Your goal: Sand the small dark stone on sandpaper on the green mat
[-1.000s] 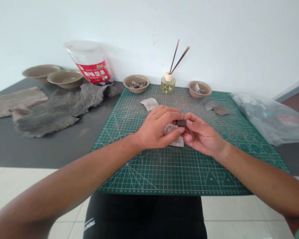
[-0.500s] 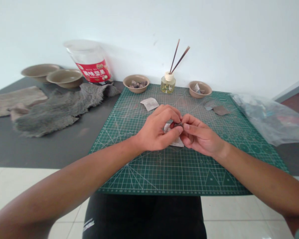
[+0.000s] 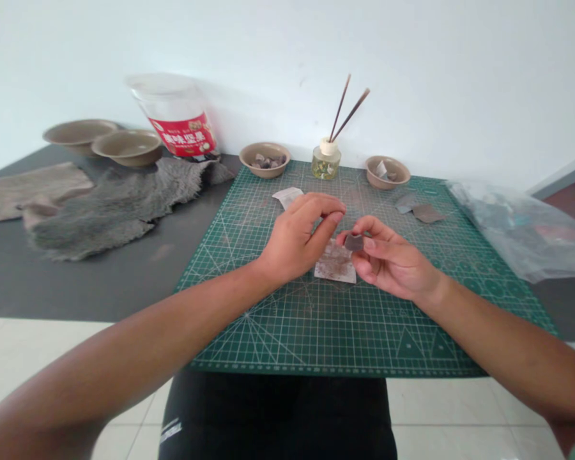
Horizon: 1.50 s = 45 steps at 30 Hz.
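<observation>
My right hand [image 3: 393, 262] pinches a small dark grey piece [image 3: 353, 241] between thumb and fingers, over the green cutting mat [image 3: 287, 332]. Just left of it, my left hand [image 3: 304, 236] hangs with thumb and fingertips pressed together; whatever they hold, if anything, is too small to make out. Below the hands lies a white paper square [image 3: 335, 265] with brownish dust on it. Another white paper [image 3: 285, 197] lies behind my left hand, which partly covers it.
At the back stand a bowl of stone-like pieces [image 3: 265, 160], a reed diffuser [image 3: 326, 160] and a smaller-filled bowl [image 3: 387, 172]. Grey and brown sheets [image 3: 427, 213] and a plastic bag [image 3: 527, 230] lie right. Left are furry cloth [image 3: 110, 211], bowls [image 3: 128, 148] and a tub [image 3: 182, 131].
My left hand has come away from the dark piece, up and to the left. The piece stays in my right hand, and more of the dusty paper shows.
</observation>
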Motion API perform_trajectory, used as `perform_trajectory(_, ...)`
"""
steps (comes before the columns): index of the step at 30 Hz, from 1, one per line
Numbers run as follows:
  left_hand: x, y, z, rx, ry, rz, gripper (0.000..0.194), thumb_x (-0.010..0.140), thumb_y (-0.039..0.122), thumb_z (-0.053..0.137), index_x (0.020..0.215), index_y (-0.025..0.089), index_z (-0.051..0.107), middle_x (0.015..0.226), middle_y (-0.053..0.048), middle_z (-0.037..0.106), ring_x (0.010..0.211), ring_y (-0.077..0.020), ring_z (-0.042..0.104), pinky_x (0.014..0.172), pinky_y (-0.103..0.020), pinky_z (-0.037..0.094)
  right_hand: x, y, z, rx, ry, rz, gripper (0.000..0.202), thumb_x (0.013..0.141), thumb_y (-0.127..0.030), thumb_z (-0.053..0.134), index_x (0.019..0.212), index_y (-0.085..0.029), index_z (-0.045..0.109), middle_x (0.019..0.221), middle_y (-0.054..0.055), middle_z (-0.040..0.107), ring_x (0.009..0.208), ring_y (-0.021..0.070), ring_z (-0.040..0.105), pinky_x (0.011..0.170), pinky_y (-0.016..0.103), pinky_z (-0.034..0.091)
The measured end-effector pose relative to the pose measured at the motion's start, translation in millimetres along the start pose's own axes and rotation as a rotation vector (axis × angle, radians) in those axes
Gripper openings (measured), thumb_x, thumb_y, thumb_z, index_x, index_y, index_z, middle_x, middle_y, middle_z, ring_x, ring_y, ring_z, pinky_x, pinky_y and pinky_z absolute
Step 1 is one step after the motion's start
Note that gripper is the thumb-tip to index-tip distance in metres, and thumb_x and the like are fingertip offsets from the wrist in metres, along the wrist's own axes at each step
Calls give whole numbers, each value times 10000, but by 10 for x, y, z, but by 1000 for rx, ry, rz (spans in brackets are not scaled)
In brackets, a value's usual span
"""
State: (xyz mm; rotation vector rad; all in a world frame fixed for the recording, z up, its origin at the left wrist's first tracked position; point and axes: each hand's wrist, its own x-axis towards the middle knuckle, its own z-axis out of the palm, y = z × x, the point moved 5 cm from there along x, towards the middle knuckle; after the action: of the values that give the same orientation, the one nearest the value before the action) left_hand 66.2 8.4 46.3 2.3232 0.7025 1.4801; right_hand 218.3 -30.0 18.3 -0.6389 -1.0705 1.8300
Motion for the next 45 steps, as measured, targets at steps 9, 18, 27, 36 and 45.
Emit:
perform_trajectory(9, 11, 12, -60, 69, 63, -54, 106, 926, 225, 639, 833, 202, 596, 892, -4, 679, 890, -165, 638, 836, -316, 494, -8, 7, -83, 22, 42, -34, 158, 883, -185, 710, 1028, -242, 689, 1065, -16, 760, 892, 74, 742, 707, 87, 584)
perform_trajectory(18, 33, -128, -3, 165, -462, 63, 111, 899, 232, 574, 972, 188, 645, 942, -40, 668, 918, -212, 604, 898, -370, 446, 17, -107, -224, -331, 194, -174, 241, 885, -239, 696, 1120, -295, 688, 982, -20, 703, 784, 88, 660, 615, 176, 547)
perform_trajectory(27, -168, -332, 56, 292, -886, -4, 487, 861, 479, 667, 1266, 218, 593, 1416, -79, 517, 1313, -321, 424, 1126, -462, 286, 8, -45, 0, -1519, 108, -328, 288, 866, -213, 654, 1150, -211, 608, 947, 34, 643, 808, 182, 566, 745, 343, 464)
perform_trajectory(36, -204, -368, 50, 309, -939, -69, 586, 861, 587, 634, 1340, 267, 532, 1487, -76, 430, 1379, -327, 350, 1144, -472, 258, 66, 37, 90, -1768, -44, -325, 58, 913, -253, 613, 926, -197, 608, 918, 54, 651, 864, 218, 515, 849, 380, 425)
perform_trajectory(45, -242, -403, 9, 253, -935, -115, 669, 833, 606, 662, 1366, 245, 477, 1505, -89, 404, 1408, -310, 327, 1164, -453, 241, 26, 48, 130, -1720, -59, -366, 105, 903, -189, 596, 1007, -194, 610, 1017, 76, 659, 912, 228, 540, 873, 388, 438)
